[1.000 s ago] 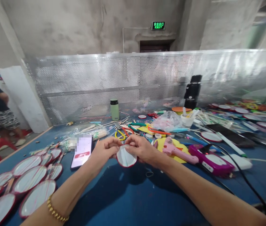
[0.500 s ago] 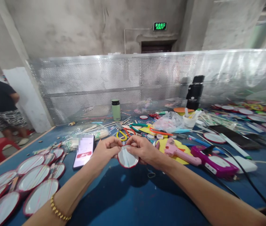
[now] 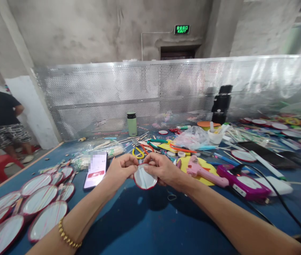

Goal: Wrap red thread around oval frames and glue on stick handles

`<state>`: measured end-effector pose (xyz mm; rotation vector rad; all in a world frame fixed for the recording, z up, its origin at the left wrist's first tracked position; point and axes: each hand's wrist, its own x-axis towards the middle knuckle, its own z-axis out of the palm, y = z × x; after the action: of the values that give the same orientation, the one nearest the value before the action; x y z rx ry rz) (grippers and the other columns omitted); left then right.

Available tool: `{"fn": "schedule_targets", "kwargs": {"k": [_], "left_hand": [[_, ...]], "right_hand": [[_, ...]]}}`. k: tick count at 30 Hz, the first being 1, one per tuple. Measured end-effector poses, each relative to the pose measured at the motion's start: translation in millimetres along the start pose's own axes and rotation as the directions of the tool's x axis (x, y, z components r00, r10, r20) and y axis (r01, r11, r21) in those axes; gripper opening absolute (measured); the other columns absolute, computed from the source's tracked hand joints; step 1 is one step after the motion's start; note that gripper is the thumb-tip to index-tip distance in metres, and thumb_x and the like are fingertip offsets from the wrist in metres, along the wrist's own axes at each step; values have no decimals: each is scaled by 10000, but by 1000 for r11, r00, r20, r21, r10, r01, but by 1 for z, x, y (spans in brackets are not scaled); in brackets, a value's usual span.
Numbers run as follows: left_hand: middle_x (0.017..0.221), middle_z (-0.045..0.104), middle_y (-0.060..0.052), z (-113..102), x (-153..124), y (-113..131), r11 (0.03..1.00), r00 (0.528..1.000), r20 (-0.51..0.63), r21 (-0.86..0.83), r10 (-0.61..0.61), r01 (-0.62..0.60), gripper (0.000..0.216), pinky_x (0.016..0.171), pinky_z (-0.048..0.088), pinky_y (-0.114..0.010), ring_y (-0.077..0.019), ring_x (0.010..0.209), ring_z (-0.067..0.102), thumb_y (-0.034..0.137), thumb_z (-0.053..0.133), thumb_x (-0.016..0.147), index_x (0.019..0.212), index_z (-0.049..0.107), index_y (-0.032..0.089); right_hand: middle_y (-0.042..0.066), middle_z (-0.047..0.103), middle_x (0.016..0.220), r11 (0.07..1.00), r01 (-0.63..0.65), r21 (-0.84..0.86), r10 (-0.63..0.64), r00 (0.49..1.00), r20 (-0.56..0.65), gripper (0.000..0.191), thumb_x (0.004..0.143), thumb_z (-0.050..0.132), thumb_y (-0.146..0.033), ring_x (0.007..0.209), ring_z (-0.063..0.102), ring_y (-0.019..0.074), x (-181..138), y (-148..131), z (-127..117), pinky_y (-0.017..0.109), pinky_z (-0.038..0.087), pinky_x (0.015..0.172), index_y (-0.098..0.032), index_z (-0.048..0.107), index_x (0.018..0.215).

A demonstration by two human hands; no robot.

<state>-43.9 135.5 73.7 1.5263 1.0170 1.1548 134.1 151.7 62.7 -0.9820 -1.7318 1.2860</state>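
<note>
Between both hands I hold a small round white disc [image 3: 145,178] with a red rim and a faint line across its face. It is above the table, tilted toward me. My left hand [image 3: 123,169] pinches its upper left edge. My right hand [image 3: 163,170] grips its upper right edge, the fingers of both hands nearly meeting at the top. The fingertips behind the disc are hidden. Larger red-rimmed white discs [image 3: 39,199] lie in overlapping rows at the left. A phone [image 3: 96,170] with a lit screen is beside my left wrist.
Yellow-handled pliers [image 3: 138,153], a pink glue gun [image 3: 206,172] and a purple device [image 3: 243,185] with a black cable lie beyond my hands and to the right. A green bottle [image 3: 132,124] and a black flask [image 3: 221,104] stand near the perforated metal screen [image 3: 107,88]. Someone [image 3: 0,109] stands at far left.
My hands keep the same grip on the disc. The view has shifted very slightly, and the person at far left has turned a little.
</note>
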Motion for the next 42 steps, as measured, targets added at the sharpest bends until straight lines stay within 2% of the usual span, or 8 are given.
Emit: {"fn": "schedule_targets", "kwargs": {"k": [5, 11, 14, 29, 33, 37, 40, 42], "left_hand": [[505, 462, 88, -1, 2, -2, 1000, 1000, -6, 31, 2, -2, 109, 499, 336, -199, -71, 493, 408, 204, 644, 645, 727, 593, 154], [595, 552, 56, -2, 2, -4, 999, 1000, 5, 28, -18, 17, 155, 524, 380, -211, -87, 540, 475, 197, 631, 666, 815, 629, 157], [584, 529, 65, -2, 2, -5, 1000, 1000, -4, 17, -14, 14, 111, 510, 370, -206, -80, 522, 456, 200, 641, 662, 764, 611, 167], [539, 498, 71, -4, 3, -8, 999, 1000, -13, 51, 0, 1, 78, 519, 382, -197, -74, 512, 457, 184, 642, 688, 752, 604, 159], [693, 628, 18, -6, 4, -6, 999, 999, 1, 13, -42, 42, 169, 575, 480, -231, -103, 590, 572, 213, 658, 719, 874, 636, 150], [791, 687, -41, -5, 2, -5, 988, 984, 119, -61, -135, 143, 297, 609, 551, -303, -160, 626, 671, 283, 669, 765, 1018, 618, 136], [827, 700, -72, 0, -2, -8, 965, 943, 276, -133, -184, 227, 220, 588, 551, -293, -167, 613, 693, 270, 671, 766, 922, 624, 122], [835, 710, -85, 4, -5, -11, 961, 929, 319, -136, -188, 241, 194, 585, 550, -281, -168, 620, 701, 245, 694, 746, 876, 628, 117]], "right_hand": [[-123, 446, 490, 1000, -12, -16, 12, 1000, -8, 160, 826, 648, -271, 311, 356, 32, 1, 3, -1, 136, 258, 294, -198, 516, 879], [-106, 466, 515, 998, 15, -56, -16, 1000, -5, 117, 842, 613, -253, 323, 360, 36, 1, 2, -1, 140, 275, 290, -197, 516, 876], [-110, 444, 502, 998, 21, -53, -21, 1000, -5, 109, 841, 606, -240, 319, 358, 36, 0, 1, -1, 135, 277, 289, -197, 512, 876], [-108, 451, 517, 998, 5, -58, -5, 1000, -2, 105, 847, 586, -241, 326, 349, 39, -1, -2, 1, 144, 262, 291, -199, 495, 881], [-107, 460, 511, 996, 16, -86, -19, 999, -34, 88, 843, 564, -237, 319, 353, 49, 1, 0, -1, 161, 266, 304, -206, 492, 883], [-80, 524, 562, 977, 93, -194, -131, 972, -194, 91, 840, 563, -243, 377, 409, 69, 5, 1, -7, 184, 303, 367, -211, 504, 903], [-55, 564, 620, 966, 133, -221, -196, 935, -295, 112, 854, 560, -275, 428, 447, 85, 6, 0, -10, 199, 331, 403, -211, 501, 924], [-46, 574, 637, 969, 137, -207, -199, 928, -315, 104, 867, 543, -281, 430, 447, 84, 5, -1, -10, 202, 335, 405, -208, 498, 927]]}}
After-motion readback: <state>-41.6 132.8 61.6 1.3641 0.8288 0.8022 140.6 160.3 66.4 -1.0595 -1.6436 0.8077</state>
